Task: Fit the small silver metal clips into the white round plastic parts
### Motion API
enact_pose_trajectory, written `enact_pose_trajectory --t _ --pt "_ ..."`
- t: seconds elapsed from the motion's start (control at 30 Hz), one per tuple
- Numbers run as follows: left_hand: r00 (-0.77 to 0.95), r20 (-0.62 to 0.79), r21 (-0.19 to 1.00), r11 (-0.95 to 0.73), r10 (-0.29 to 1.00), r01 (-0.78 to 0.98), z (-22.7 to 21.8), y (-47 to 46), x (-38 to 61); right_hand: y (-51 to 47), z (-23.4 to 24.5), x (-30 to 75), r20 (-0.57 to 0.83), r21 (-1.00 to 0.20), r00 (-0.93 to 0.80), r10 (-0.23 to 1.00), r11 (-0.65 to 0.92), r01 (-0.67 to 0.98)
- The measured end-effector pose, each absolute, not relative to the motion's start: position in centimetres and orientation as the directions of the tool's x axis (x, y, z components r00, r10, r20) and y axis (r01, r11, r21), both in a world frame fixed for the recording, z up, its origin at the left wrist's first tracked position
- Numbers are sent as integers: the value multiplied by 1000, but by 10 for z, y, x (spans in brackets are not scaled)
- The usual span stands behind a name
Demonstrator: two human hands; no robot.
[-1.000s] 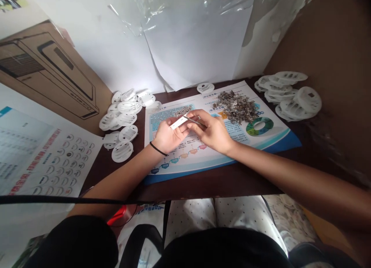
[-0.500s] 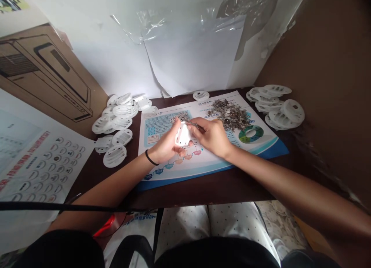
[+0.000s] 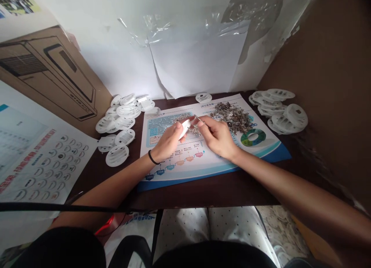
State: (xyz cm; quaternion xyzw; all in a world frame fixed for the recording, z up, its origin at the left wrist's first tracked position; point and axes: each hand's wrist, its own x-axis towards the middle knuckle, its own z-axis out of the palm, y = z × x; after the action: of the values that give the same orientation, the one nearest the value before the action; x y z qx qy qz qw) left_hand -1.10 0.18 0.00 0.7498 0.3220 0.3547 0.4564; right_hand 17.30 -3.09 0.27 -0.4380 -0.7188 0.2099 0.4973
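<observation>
My left hand (image 3: pixel 169 142), with a black band on its wrist, is closed round a white plastic disc (image 3: pixel 184 129). The disc is tilted, so mostly its edge shows. My right hand (image 3: pixel 216 134) pinches slim metal tweezers (image 3: pixel 198 118), whose tips lie close to the disc; I cannot tell whether they touch it or hold a part. Below and behind the hands, small shiny metal pieces (image 3: pixel 194 129) are scattered on a printed sheet (image 3: pixel 162 160). To the right of them is a larger heap of small metal parts (image 3: pixel 233 116).
Several white slotted discs (image 3: pixel 117 155) lie in a loose group at the left. More discs (image 3: pixel 286 119) are stacked at the right, and a single disc (image 3: pixel 203 97) is at the back. Cardboard (image 3: pixel 315 78) walls the right side; a printed carton (image 3: pixel 55 75) stands left. A black cable (image 3: pixel 58 207) crosses low in front.
My left hand has turned the white disc from facing me to nearly edge-on. The tweezers have come off the disc's face and now point up more steeply. The camera view has shifted slightly.
</observation>
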Motion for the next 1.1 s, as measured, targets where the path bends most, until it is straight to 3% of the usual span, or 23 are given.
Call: enact_pose_trajectory --t 0.1,0.2,0.3,0.5,0.57,0.63,0.7,0.73,0.83,1.1 --pt "500 485 751 -635 718 182 4 4 -15 -35 -1 172 500 -772 -129 856 509 381" --pt "510 623 562 -793 594 238 6 5 -17 -37 -8 168 474 -779 -201 857 514 359" --pt "501 684 440 -848 530 295 5 5 -18 -37 -15 166 458 -791 -215 863 505 344" --pt "448 732 363 -850 513 381 4 4 -16 -34 -18 167 489 -786 -180 853 521 332" --pt "419 706 451 -818 571 357 2 4 -15 -33 -18 167 485 -779 -164 859 509 367" --pt "387 577 702 -679 719 215 0 5 -13 -33 -17 166 457 -772 -142 878 470 428" --pt "404 336 933 -361 851 -16 -4 6 -11 -33 -17 165 419 -762 -127 899 424 490" --pt "428 219 976 -187 877 -115 -6 6 -9 -34 -16 164 409 -755 -121 905 409 512" --pt "460 35 965 89 887 -245 -9 7 -5 -36 -14 160 415 -740 -102 904 401 540" --pt "460 53 963 76 887 -258 -12 6 -1 -44 -15 148 435 -759 -151 888 452 469"
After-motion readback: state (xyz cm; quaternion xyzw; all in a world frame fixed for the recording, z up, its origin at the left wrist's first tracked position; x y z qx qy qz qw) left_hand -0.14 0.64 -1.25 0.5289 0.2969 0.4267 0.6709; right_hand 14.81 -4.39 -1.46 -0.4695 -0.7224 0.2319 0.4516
